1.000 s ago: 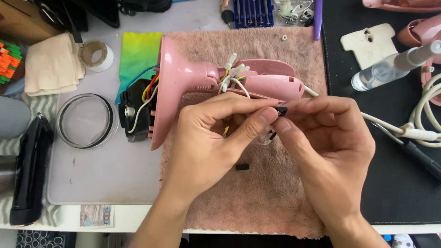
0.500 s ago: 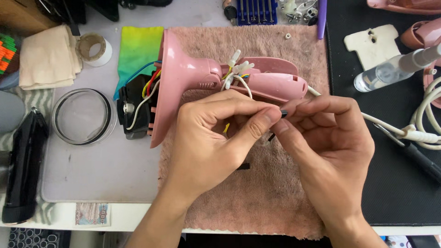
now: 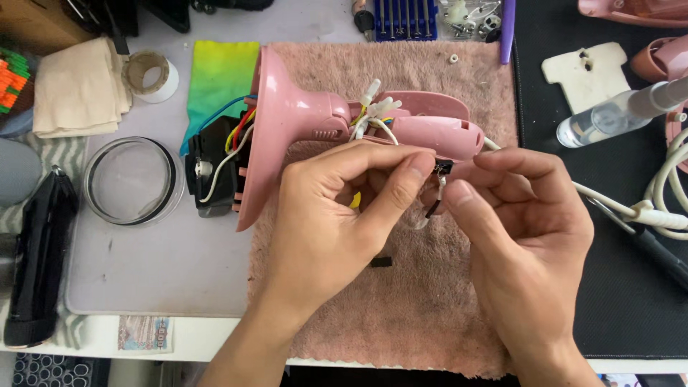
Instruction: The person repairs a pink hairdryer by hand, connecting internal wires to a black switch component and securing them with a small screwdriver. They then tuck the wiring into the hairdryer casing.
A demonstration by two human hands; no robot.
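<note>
We see a pale tabletop (image 3: 143,265) with a dark mat (image 3: 616,251) on its right side. Between them lies a pink towel (image 3: 423,308), and on it rests a pink hair dryer housing (image 3: 301,122), opened up, its flared end to the left and its handle part running right. A black motor block (image 3: 215,172) sits just beside the flared end, joined to it by red, blue, yellow and white wires (image 3: 240,132). More white wires with connectors (image 3: 376,111) stick up from the open handle.

Our left hand (image 3: 337,208) and right hand (image 3: 523,229) meet over the towel just below the handle. Both are closed in a pinch: the left forefinger and thumb and the right fingertips hold a small black part (image 3: 438,186) between them, a wire hanging from it. A white cord (image 3: 609,204) leaves the handle and runs right across the mat.

A green-yellow cloth (image 3: 215,79) lies above the motor block. Left of it sit a folded beige cloth (image 3: 75,89) and a roll of tape (image 3: 149,74). A round clear glass dish (image 3: 130,180) stands on the tabletop left of the motor block; we can see nothing inside it. A long black device (image 3: 36,265) lies at the left edge.

On the mat lie a clear spray bottle (image 3: 609,118) on its side, with clear liquid in it, and a white plastic plate (image 3: 584,72). At the top edge, a blue holder (image 3: 405,18) carries a row of screwdriver bits. A tiny black piece (image 3: 380,262) lies loose on the towel.
</note>
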